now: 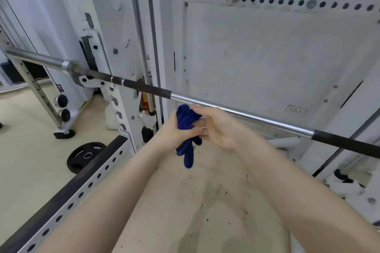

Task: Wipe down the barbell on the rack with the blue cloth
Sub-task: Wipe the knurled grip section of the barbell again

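1. The left hand [176, 131] is clenched around a bunched blue cloth [188, 129], its thumb laid across the front of the fabric.
2. The right hand [213, 127] meets the same cloth from the other side; its fingers [200, 122] curl into the upper part of the bundle, so both hands grasp it together.
3. A rounded lump of cloth rises above the fingers of both hands, and a loose tail hangs down below the left thumb toward the floor [185, 211].
4. The barbell [236, 110] runs on a slant just above and beyond the right-hand fingers, from upper left down to lower right.
5. The stretch of bar nearest the fingertips is bare shiny steel; dark knurled sections lie further along on each side.
6. I cannot tell whether the cloth or the topmost right fingertip actually touches the bar; they sit just beside its lower edge.
7. To the left of the fingers, the bar rests on a hook of the white rack [107, 33], and its thick sleeve sticks out past the upright.
8. Below and left of the left hand, a black weight plate [84, 156] lies on the floor beside a perforated white rail [82, 193].
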A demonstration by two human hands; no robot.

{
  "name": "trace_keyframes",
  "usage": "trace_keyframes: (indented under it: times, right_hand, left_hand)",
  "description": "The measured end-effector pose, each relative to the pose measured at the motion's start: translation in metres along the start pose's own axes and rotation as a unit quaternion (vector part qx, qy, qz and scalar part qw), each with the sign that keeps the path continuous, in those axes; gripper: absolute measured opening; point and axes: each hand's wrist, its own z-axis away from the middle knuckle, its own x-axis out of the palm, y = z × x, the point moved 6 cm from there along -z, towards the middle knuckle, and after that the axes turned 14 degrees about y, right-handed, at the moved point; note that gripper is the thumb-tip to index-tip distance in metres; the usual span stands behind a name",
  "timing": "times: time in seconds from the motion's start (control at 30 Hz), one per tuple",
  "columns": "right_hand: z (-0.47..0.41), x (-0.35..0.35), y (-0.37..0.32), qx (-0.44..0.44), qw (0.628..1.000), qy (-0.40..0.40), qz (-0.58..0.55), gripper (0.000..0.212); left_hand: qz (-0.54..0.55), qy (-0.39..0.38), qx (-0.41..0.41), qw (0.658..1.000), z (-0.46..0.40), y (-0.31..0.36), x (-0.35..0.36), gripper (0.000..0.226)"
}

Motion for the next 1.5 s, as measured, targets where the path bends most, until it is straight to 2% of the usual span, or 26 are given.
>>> trace_keyframes:
  times: [0.07, 0.13, 0.27, 0.3, 0.37, 0.43, 0.57, 0.6, 0.67, 0.73, 0.77, 0.8, 0.87, 0.9, 0.97, 1.07, 1.1, 1.17, 1.23, 1.27, 1.3, 1.33, 1.37, 1.4, 1.43, 1.5]
  right_hand:
    - [-0.018, 0.019, -0.014, -0.028, 0.999, -0.01, 0.027, 0.032]
    - [-0.04, 0.037, -0.029, -0.061, 0.997, 0.021, 0.044, 0.029]
    - [-0.088, 0.072, -0.056, -0.144, 0.964, 0.177, 0.135, 0.015]
    - [-0.098, 0.08, -0.061, -0.147, 0.962, 0.198, 0.12, 0.014]
    - [-0.118, 0.096, -0.064, -0.094, 0.973, 0.207, -0.027, 0.015]
    - [-0.133, 0.121, -0.069, -0.056, 0.965, 0.203, -0.154, 0.017]
    - [-0.17, 0.17, -0.102, -0.136, 0.936, 0.237, -0.224, 0.012]
    - [-0.179, 0.181, -0.112, -0.171, 0.931, 0.249, -0.204, 0.01]
    - [-0.198, 0.2, -0.125, -0.225, 0.936, 0.251, -0.1, 0.038]
    - [-0.223, 0.217, -0.117, -0.224, 0.944, 0.228, 0.082, 0.055]
    - [-0.233, 0.22, -0.108, -0.227, 0.921, 0.233, 0.215, 0.051]
    - [-0.239, 0.22, -0.096, -0.242, 0.864, 0.252, 0.361, 0.045]
    - [-0.243, 0.225, -0.077, -0.27, 0.713, 0.291, 0.578, 0.041]
    - [-0.245, 0.23, -0.074, -0.278, 0.664, 0.308, 0.622, 0.046]
    - [-0.25, 0.238, -0.075, -0.269, 0.631, 0.331, 0.648, 0.054]
    - [-0.265, 0.251, -0.084, -0.259, 0.629, 0.315, 0.662, 0.054]
    - [-0.272, 0.253, -0.085, -0.248, 0.64, 0.298, 0.663, 0.053]
    - [-0.29, 0.248, -0.084, -0.171, 0.706, 0.269, 0.633, 0.053]
    - [-0.305, 0.241, -0.082, -0.041, 0.79, 0.208, 0.575, 0.048]
    - [-0.311, 0.243, -0.083, 0.0, 0.814, 0.185, 0.55, 0.043]
    - [-0.315, 0.245, -0.086, 0.015, 0.819, 0.183, 0.543, 0.037]
    - [-0.316, 0.25, -0.088, 0.005, 0.803, 0.205, 0.56, 0.032]
    - [-0.313, 0.256, -0.09, -0.043, 0.755, 0.258, 0.601, 0.028]
    - [-0.303, 0.267, -0.094, -0.117, 0.692, 0.322, 0.636, 0.024]
    - [-0.291, 0.281, -0.092, -0.174, 0.646, 0.354, 0.653, 0.023]
    - [-0.28, 0.293, -0.084, -0.283, 0.603, 0.412, 0.622, 0.033]
  left_hand:
    - [0.008, -0.015, 0.008, 1.0, -0.024, -0.003, -0.026, 0.035]
    - [0.005, -0.043, 0.014, 0.999, -0.045, -0.006, -0.052, 0.036]
    - [-0.088, -0.117, 0.076, 0.986, -0.089, -0.015, -0.1, 0.038]
    - [-0.109, -0.127, 0.092, 0.982, -0.102, -0.017, -0.113, 0.036]
    - [-0.172, -0.126, 0.136, 0.967, -0.131, -0.018, -0.14, 0.034]
    - [-0.231, -0.108, 0.183, 0.949, -0.157, -0.015, -0.166, 0.032]
    - [-0.16, -0.033, 0.183, 0.969, -0.21, -0.007, -0.22, 0.025]
    - [-0.123, -0.02, 0.16, 0.979, -0.226, -0.008, -0.232, 0.026]
    - [-0.089, -0.015, 0.121, 0.989, -0.252, -0.016, -0.249, 0.041]
    - [-0.202, -0.022, 0.155, 0.967, -0.271, -0.03, -0.262, 0.055]
    - [-0.281, -0.022, 0.173, 0.944, -0.277, -0.039, -0.268, 0.058]
    - [-0.344, -0.024, 0.188, 0.92, -0.28, -0.05, -0.274, 0.058]
    - [-0.425, -0.048, 0.202, 0.881, -0.283, -0.07, -0.284, 0.045]
    - [-0.446, -0.065, 0.202, 0.869, -0.283, -0.076, -0.288, 0.037]
    - [-0.469, -0.097, 0.216, 0.851, -0.283, -0.083, -0.292, 0.026]
    - [-0.509, -0.103, 0.248, 0.818, -0.288, -0.086, -0.292, 0.021]
    - [-0.51, -0.096, 0.257, 0.816, -0.29, -0.088, -0.292, 0.02]
    - [-0.498, -0.078, 0.289, 0.814, -0.289, -0.092, -0.291, 0.018]
    - [-0.472, -0.055, 0.325, 0.818, -0.288, -0.095, -0.292, 0.013]
    - [-0.46, -0.047, 0.335, 0.821, -0.288, -0.097, -0.292, 0.01]
    - [-0.453, -0.045, 0.339, 0.823, -0.29, -0.099, -0.293, 0.008]
    - [-0.445, -0.048, 0.34, 0.827, -0.291, -0.1, -0.292, 0.007]
    - [-0.435, -0.055, 0.336, 0.833, -0.292, -0.101, -0.292, 0.008]
    - [-0.42, -0.062, 0.332, 0.843, -0.293, -0.102, -0.292, 0.008]
    - [-0.406, -0.07, 0.325, 0.851, -0.294, -0.102, -0.292, 0.008]
    - [-0.394, -0.075, 0.319, 0.859, -0.295, -0.103, -0.293, 0.008]
